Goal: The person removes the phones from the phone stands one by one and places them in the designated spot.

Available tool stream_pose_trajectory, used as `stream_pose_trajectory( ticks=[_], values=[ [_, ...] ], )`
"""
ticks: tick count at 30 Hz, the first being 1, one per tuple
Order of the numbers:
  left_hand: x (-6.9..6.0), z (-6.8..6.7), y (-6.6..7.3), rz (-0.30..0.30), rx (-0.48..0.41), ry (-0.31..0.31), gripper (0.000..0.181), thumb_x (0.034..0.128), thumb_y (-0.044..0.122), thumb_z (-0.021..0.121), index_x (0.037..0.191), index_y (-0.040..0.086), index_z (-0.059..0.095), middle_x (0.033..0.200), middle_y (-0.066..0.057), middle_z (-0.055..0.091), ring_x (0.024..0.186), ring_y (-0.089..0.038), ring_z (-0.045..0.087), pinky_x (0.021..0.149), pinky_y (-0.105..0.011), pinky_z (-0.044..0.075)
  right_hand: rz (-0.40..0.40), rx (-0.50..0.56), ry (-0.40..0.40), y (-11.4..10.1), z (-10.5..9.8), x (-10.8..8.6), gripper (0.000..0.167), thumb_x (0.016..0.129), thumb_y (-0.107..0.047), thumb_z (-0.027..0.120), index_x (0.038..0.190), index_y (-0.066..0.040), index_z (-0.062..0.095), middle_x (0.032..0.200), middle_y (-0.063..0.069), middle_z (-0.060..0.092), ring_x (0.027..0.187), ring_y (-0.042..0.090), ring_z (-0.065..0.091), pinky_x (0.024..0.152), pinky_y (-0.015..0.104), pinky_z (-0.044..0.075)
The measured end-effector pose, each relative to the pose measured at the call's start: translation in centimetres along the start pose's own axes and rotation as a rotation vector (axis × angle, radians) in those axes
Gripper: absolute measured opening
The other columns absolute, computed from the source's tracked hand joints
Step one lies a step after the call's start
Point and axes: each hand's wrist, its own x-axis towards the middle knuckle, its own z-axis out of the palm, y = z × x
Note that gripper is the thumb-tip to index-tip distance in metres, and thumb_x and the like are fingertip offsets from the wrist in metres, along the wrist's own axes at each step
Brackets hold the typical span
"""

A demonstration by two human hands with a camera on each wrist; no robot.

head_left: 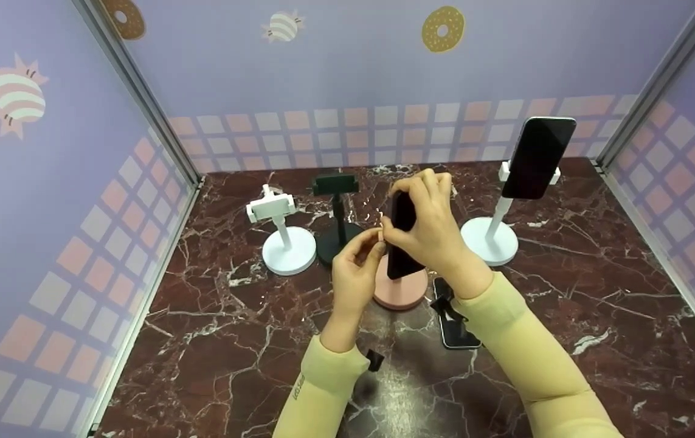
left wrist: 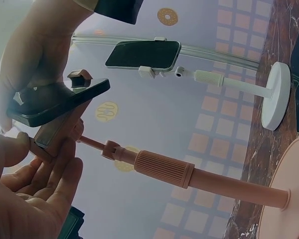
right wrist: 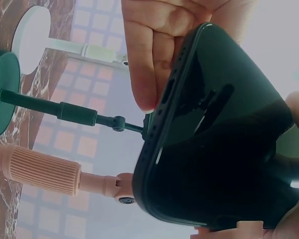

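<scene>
A pink phone stand stands on the table between the two hands. My right hand grips a dark phone by its edges at the stand's head, screen toward me. My left hand pinches the left end of the pink clamp between thumb and fingers. In the left wrist view, the phone lies against the clamp, tilted, with one pink clamp jaw over its far edge. The right wrist view shows the phone's port end and left fingers behind it.
A white stand at right bears another phone. At left are a white stand and a dark stand with no phones. A further phone lies flat under my right forearm. Patterned panels surround the table.
</scene>
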Motion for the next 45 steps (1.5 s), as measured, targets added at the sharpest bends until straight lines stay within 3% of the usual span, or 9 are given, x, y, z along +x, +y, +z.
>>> stream_pose_trajectory(
  ticks=[14,26,35,45],
  values=[
    [0.1,0.0,0.1,-0.053,0.000,0.007,0.026,0.0962,-0.004,0.066,0.120,-0.015,0.066,0.113,-0.031,0.070,0.096,-0.007,0.070,0.088,-0.021,0.059,-0.053,0.066,0.016,-0.4,0.3,-0.1,0.038,0.074,0.000,0.076,0.106,-0.003,0.056,0.097,0.018,0.053,0.095,0.036,0.035,0.086,0.043,0.027],
    [0.1,-0.2,0.1,-0.037,0.023,0.000,0.026,0.0965,-0.004,0.066,0.120,-0.014,0.066,0.113,-0.030,0.071,0.099,-0.017,0.072,0.088,-0.022,0.059,-0.097,0.085,0.059,-0.3,0.7,-0.3,0.038,0.071,0.002,0.076,0.104,-0.002,0.057,0.098,0.017,0.055,0.095,0.035,0.036,0.087,0.045,0.028],
    [0.0,-0.2,0.0,-0.022,0.050,0.009,0.026,0.0962,-0.004,0.067,0.120,-0.014,0.066,0.113,-0.030,0.071,0.103,-0.027,0.071,0.090,-0.023,0.058,-0.101,0.093,0.046,-0.6,0.9,-0.6,0.039,0.071,0.001,0.078,0.104,-0.002,0.058,0.098,0.017,0.053,0.095,0.035,0.036,0.087,0.044,0.028],
    [0.1,-0.1,0.0,-0.029,0.034,0.005,0.023,0.0967,-0.005,0.065,0.118,-0.013,0.067,0.110,-0.030,0.071,0.096,-0.010,0.069,0.086,-0.020,0.057,-0.104,0.085,0.015,-1.3,0.9,-1.0,0.040,0.071,0.002,0.080,0.104,-0.003,0.057,0.101,0.016,0.055,0.097,0.034,0.037,0.085,0.043,0.031]
  ],
)
